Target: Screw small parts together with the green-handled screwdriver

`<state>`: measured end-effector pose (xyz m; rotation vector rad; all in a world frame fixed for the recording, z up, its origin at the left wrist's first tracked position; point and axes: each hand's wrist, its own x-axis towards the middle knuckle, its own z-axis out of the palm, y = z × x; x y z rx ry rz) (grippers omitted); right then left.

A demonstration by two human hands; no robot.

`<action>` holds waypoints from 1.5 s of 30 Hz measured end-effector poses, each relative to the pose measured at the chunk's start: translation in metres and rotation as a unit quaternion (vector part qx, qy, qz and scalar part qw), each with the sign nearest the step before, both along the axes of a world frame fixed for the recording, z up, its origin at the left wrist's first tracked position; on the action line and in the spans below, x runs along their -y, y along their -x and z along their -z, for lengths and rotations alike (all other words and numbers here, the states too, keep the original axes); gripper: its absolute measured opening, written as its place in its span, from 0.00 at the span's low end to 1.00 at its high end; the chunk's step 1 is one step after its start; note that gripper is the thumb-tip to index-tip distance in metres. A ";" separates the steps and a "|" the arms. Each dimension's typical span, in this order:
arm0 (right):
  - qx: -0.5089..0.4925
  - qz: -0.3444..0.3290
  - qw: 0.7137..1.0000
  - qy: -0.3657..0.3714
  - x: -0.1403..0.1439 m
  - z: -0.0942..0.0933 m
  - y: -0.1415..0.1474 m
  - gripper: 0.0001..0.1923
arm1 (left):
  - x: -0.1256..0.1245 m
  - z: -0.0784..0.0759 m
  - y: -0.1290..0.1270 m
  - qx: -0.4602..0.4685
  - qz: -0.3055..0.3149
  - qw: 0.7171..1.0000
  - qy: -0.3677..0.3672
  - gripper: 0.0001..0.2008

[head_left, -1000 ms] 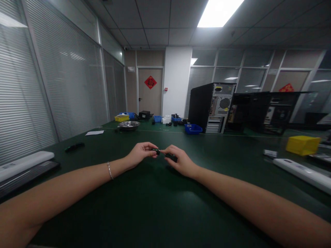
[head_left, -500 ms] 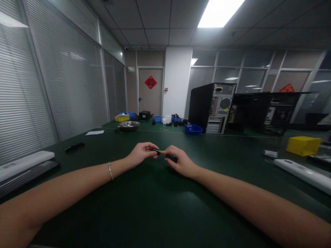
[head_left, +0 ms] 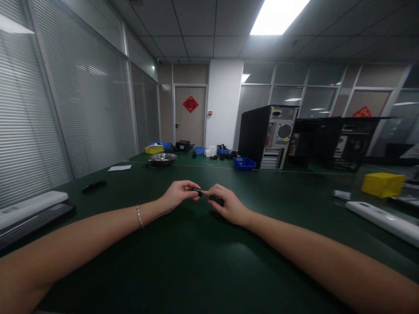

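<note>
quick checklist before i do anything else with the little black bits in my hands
1. Left hand pinching the small black piece: ok.
2. Right hand gripping the black part: ok.
3. The two parts lined up end to end: cannot tell, too small.
4. Parts seated together: cannot tell.
5. Hands above bare green table: ok.
6. Black tool lying apart on the left: ok.

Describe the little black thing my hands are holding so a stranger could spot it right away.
Start at the big green table and follow both bare arms to where they meet at its middle. There the left hand and right hand pinch a small black part between their fingertips. It is the only item held above the table; everything else lies on the surface.
</note>
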<state>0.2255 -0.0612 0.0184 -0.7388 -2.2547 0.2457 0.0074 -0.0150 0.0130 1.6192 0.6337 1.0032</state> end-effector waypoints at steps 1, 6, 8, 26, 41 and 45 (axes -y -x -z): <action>0.002 -0.001 1.000 0.002 0.000 0.000 0.000 0.19 | 0.000 0.000 0.001 -0.005 0.000 1.000 -0.008 0.15; 0.002 -0.001 1.000 0.000 0.002 -0.003 0.002 0.19 | 0.001 0.000 0.002 -0.009 0.002 1.000 -0.023 0.15; 0.001 0.000 1.000 -0.004 0.002 -0.003 0.001 0.19 | 0.001 -0.001 0.001 -0.005 -0.002 1.000 -0.013 0.15; -0.017 -0.004 1.000 -0.007 0.001 -0.001 0.002 0.18 | 0.009 -0.006 -0.006 0.002 -0.020 1.000 0.010 0.15; -0.036 0.013 0.999 -0.008 0.004 -0.003 0.013 0.17 | 0.003 -0.001 0.005 0.036 -0.017 0.999 -0.002 0.13; -0.054 0.036 0.998 -0.015 0.004 -0.002 0.010 0.17 | 0.005 -0.002 0.001 0.045 -0.005 0.999 0.000 0.12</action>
